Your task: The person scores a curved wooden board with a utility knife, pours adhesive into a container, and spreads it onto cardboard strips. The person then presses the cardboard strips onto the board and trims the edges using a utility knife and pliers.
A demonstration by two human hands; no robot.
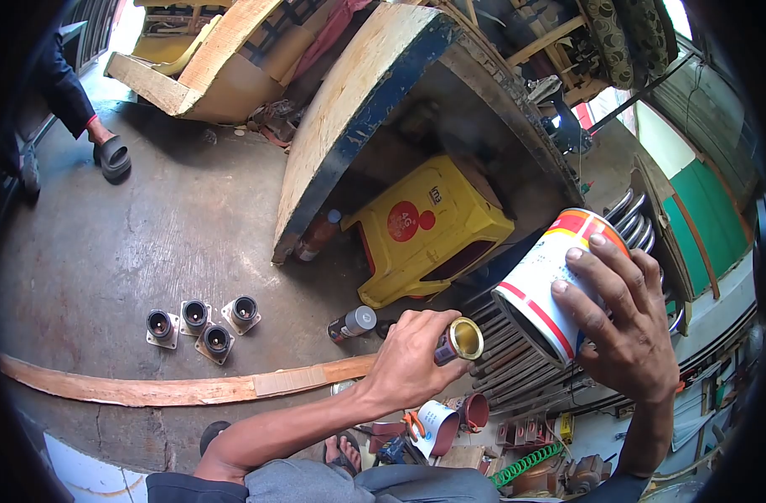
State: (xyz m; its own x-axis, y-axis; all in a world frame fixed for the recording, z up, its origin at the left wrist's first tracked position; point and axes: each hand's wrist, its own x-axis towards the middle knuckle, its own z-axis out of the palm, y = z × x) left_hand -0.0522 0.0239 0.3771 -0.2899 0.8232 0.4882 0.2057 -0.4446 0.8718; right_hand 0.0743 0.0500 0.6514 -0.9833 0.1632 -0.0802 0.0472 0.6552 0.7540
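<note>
The left hand [412, 356] pinches 1 small open tin [464, 339] while, rightward of that grip, the right hand [622, 335] clasps a tilted red-and-white can [538, 289], whose over-tipping could spill any contents.

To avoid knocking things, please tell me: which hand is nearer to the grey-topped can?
Left. The left hand, with a small tin, appears beside the grey-topped can; the right hand, with a large tin, is farther right.
</note>
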